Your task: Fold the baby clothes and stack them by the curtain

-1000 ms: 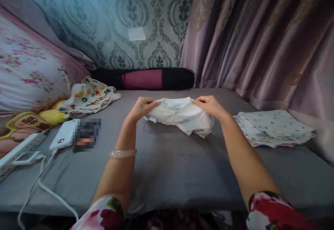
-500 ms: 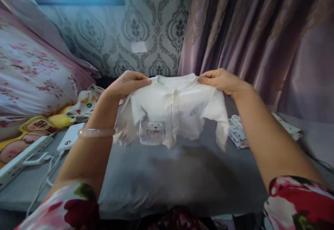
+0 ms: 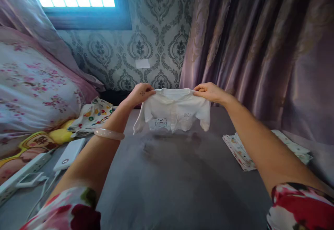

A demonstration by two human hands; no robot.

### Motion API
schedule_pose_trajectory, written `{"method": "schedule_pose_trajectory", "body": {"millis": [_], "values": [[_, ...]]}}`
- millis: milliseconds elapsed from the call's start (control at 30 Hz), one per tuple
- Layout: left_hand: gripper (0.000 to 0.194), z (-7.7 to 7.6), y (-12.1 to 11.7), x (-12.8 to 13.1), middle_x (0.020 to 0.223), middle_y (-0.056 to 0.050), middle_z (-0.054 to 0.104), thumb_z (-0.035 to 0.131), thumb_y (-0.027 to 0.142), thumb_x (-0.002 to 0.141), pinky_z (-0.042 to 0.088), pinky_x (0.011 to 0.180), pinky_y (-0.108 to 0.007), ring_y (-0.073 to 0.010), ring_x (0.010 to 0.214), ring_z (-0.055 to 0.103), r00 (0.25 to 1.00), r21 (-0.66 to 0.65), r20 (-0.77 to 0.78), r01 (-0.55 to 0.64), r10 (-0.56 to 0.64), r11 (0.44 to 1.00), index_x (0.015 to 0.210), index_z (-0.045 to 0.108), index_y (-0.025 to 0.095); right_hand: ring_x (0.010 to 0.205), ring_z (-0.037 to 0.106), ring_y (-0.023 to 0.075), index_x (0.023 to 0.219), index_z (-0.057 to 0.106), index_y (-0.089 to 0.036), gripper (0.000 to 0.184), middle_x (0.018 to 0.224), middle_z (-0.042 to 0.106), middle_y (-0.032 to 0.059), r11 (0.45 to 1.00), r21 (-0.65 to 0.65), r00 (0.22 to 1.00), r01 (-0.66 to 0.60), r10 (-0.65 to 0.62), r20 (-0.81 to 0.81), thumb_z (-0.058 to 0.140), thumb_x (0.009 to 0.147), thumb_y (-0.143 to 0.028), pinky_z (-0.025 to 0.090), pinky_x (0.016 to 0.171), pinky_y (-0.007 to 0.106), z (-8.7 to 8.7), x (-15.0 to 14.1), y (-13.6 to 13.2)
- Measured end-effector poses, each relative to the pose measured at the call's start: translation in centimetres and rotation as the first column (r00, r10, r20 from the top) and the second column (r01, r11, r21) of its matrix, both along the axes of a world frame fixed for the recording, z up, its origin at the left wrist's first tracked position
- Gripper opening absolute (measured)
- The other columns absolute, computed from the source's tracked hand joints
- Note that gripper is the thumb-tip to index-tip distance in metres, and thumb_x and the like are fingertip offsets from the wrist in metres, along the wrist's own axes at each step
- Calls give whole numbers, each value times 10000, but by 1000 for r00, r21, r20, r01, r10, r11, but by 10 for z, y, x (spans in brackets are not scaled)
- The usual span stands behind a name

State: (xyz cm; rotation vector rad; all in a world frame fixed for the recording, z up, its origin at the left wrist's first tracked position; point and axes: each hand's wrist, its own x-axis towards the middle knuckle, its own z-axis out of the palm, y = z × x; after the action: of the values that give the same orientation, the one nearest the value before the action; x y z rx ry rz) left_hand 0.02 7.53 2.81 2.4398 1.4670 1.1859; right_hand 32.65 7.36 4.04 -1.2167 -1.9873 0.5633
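Between my two outstretched arms hangs a small white baby shirt [image 3: 172, 110], front toward me, with a buttoned placket and a bear face printed low on its left side. My left hand [image 3: 142, 93] pinches the shirt at the left shoulder by the collar. At the opposite shoulder, my right hand [image 3: 210, 92] grips the cloth between thumb and fingers. Both sleeves droop at the sides. The hem hangs over the grey sheet [image 3: 167, 184]; whether it touches cannot be made out.
Folded printed clothes [image 3: 238, 151] lie at the right, partly behind my forearm. On the left are a patterned cloth [image 3: 92, 115], a yellow cushion [image 3: 33, 144], a white box-shaped device [image 3: 69, 155] and a power strip [image 3: 24, 177] with cables. Curtains [image 3: 247, 56] hang at the right.
Both hands have reached farther away with the shirt, which now hangs flatter and looks smaller. The view has tilted up, showing more of the window.
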Motion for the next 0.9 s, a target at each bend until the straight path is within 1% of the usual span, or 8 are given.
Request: {"method": "schedule_pose_trajectory", "body": {"millis": [133, 267, 367, 433, 567, 667, 767, 900], "values": [[181, -1, 19, -1, 681, -26, 663, 615, 325, 765, 409, 645, -253, -161, 690, 568, 993, 28, -91, -74, 77, 997, 742, 722, 181, 669, 642, 177, 782, 744, -185, 266, 736, 721, 45, 997, 62, 994, 37, -43, 97, 776, 699, -436, 500, 618, 286, -7, 1, 23], [212, 6, 30, -1, 743, -37, 668, 616, 370, 791, 440, 736, -281, -178, 753, 573, 994, 170, -48, -92, 102, 981, 757, 727, 192, 772, 659, 206, 853, 766, -204, 262, 783, 732, 37, 970, 226, 984, 86, -118, 132, 713, 771, -447, 489, 706, 309, -7, 0, 36], [253, 8, 37, 1, 815, -45, 647, 589, 402, 833, 443, 821, -313, -184, 827, 564, 988, 294, 106, -137, 111, 946, 828, 731, 193, 864, 644, 219, 925, 764, -219, 291, 865, 726, 45, 868, 441, 962, 228, -271, 35, 612, 860, -458, 465, 778, 331, -8, -5, 39], [253, 5, 43, 2, 835, -51, 626, 609, 407, 829, 431, 875, -343, -193, 868, 557, 992, 277, 95, -103, 80, 955, 817, 730, 186, 908, 626, 229, 896, 764, -220, 312, 906, 714, 59, 816, 520, 948, 254, -316, 32, 573, 889, -465, 448, 821, 353, -13, -12, 42], [220, -8, 53, 7, 943, -74, 609, 669, 389, 786, 359, 992, -429, -254, 1021, 519, 992, 256, 13, -127, 128, 958, 772, 732, 179, 972, 599, 254, 824, 764, -233, 282, 996, 695, 70, 839, 514, 937, 180, -304, 169, 608, 873, -463, 422, 873, 401, -27, -21, 51], [208, -14, 56, 9, 1015, -80, 597, 648, 380, 804, 330, 1018, -461, -283, 1092, 480, 977, 255, 58, -215, 207, 943, 807, 739, 193, 1012, 577, 264, 859, 763, -241, 279, 1060, 681, 74, 800, 531, 919, 279, -382, 93, 602, 880, -467, 410, 883, 421, -31, -22, 57], [188, -14, 59, 10, 1020, -81, 591, 676, 378, 780, 347, 997, -461, -295, 1095, 471, 968, 202, 67, -249, 240, 947, 806, 744, 206, 982, 578, 257, 814, 763, -238, 277, 1026, 692, 65, 821, 493, 918, 289, -383, 99, 624, 862, -472, 416, 857, 411, -30, -21, 61], [191, -11, 65, 12, 1007, -81, 589, 677, 393, 782, 356, 981, -463, -301, 1097, 464, 945, 206, 162, -314, 284, 927, 832, 749, 224, 1005, 580, 257, 844, 764, -231, 261, 1058, 695, 67, 792, 486, 903, 369, -430, 15, 617, 872, -445, 412, 873, 426, -29, -21, 66]]}}
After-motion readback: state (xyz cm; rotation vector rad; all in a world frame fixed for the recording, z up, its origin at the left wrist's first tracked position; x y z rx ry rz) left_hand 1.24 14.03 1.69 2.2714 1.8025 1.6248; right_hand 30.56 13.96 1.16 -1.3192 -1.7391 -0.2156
